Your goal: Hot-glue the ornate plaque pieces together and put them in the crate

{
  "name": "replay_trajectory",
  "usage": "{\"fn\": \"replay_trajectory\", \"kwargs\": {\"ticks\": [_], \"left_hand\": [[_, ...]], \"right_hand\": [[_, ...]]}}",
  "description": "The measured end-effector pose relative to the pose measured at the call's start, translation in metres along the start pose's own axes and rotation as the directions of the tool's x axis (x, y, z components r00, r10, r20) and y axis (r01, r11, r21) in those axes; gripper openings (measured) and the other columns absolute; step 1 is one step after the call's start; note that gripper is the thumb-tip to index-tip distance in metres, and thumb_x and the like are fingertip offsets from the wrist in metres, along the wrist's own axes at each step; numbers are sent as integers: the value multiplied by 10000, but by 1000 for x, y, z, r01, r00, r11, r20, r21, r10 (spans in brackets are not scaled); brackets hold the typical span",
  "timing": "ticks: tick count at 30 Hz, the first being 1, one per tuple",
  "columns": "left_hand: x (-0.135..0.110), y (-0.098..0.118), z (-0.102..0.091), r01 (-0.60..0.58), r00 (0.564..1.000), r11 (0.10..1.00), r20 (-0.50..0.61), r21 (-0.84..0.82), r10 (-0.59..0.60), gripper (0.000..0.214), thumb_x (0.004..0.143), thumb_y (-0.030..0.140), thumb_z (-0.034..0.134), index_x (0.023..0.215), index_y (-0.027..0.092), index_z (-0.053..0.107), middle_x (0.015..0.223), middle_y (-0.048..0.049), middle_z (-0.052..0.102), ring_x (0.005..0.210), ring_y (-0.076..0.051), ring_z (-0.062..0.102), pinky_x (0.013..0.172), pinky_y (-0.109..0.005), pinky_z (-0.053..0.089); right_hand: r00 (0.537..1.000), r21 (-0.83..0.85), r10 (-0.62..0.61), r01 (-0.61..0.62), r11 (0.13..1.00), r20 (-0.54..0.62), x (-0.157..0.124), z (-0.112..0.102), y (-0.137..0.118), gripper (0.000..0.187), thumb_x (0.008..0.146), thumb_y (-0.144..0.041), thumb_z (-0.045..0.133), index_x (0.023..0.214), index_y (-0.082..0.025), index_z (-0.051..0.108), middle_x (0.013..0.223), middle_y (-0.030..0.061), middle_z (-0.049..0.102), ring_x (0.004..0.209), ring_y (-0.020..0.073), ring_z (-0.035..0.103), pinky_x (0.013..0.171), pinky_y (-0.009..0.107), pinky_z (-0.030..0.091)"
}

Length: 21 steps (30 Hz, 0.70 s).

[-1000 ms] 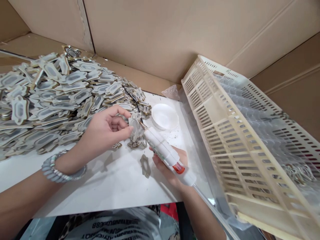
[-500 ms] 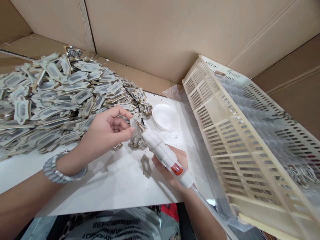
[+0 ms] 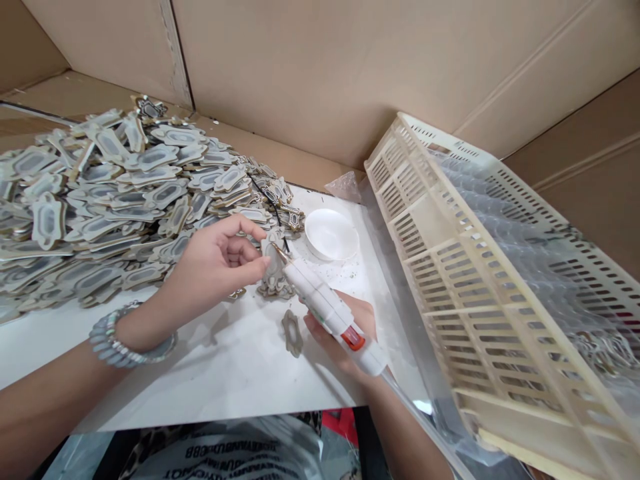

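My left hand (image 3: 213, 267) pinches a small ornate grey-and-gold cut-out piece (image 3: 273, 257) upright just above the white table (image 3: 215, 373). My right hand (image 3: 345, 337) is wrapped round a white glue gun (image 3: 330, 308) with an orange trigger. The gun's metal tip touches the held piece. A few similar pieces (image 3: 275, 288) lie under it, and one brown frame-shaped piece (image 3: 291, 332) lies flat by my right hand. A beaded bracelet (image 3: 125, 340) sits on my left wrist.
A big heap of the same cut-out pieces (image 3: 105, 193) covers the table's left. A shallow white dish (image 3: 331, 235) stands behind the glue gun. A cream slotted plastic crate (image 3: 480, 293) lined with bubble wrap leans at the right. Cardboard walls (image 3: 320, 67) close off the back.
The glue gun's tip has slid a little left onto the held piece between one second ago and now. Both hands otherwise stay in place.
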<state>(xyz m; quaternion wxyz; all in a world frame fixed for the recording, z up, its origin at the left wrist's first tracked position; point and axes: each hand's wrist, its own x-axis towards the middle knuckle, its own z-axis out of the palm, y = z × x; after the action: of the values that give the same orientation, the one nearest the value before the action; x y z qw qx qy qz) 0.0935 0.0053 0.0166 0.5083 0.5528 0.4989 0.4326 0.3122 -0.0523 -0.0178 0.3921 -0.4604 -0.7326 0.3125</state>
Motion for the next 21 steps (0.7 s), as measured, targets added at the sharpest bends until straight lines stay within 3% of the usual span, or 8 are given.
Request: {"fn": "replay_trajectory", "kwargs": {"ticks": [4, 15, 21], "left_hand": [[1, 1, 0, 0, 1000, 1000, -5, 2, 0, 290, 636, 303, 703, 852, 209, 534, 499, 72, 580, 431, -92, 485, 416, -186, 386], [1, 2, 1, -3, 1000, 1000, -8, 14, 3, 286, 625, 306, 698, 837, 208, 533, 486, 77, 578, 414, -83, 484, 407, -176, 386], [0, 1, 1, -28, 1000, 999, -2, 46, 28, 276, 637, 319, 697, 832, 211, 534, 491, 74, 584, 408, -87, 491, 402, -179, 391]], "right_hand": [[1000, 20, -5, 5, 1000, -5, 0, 1, 0, 110, 775, -142, 638, 729, -241, 650, 662, -21, 605, 544, 141, 549, 569, 286, 472], [1000, 18, 0, 0, 1000, -1, 1, -1, -2, 143, 800, -156, 638, 872, -243, 726, 788, 14, 728, 674, 193, 692, 616, 305, 528], [1000, 15, 10, -10, 1000, -9, 1, -1, -2, 148, 784, -163, 645, 863, -248, 737, 771, 18, 735, 640, 194, 680, 604, 319, 533]]}}
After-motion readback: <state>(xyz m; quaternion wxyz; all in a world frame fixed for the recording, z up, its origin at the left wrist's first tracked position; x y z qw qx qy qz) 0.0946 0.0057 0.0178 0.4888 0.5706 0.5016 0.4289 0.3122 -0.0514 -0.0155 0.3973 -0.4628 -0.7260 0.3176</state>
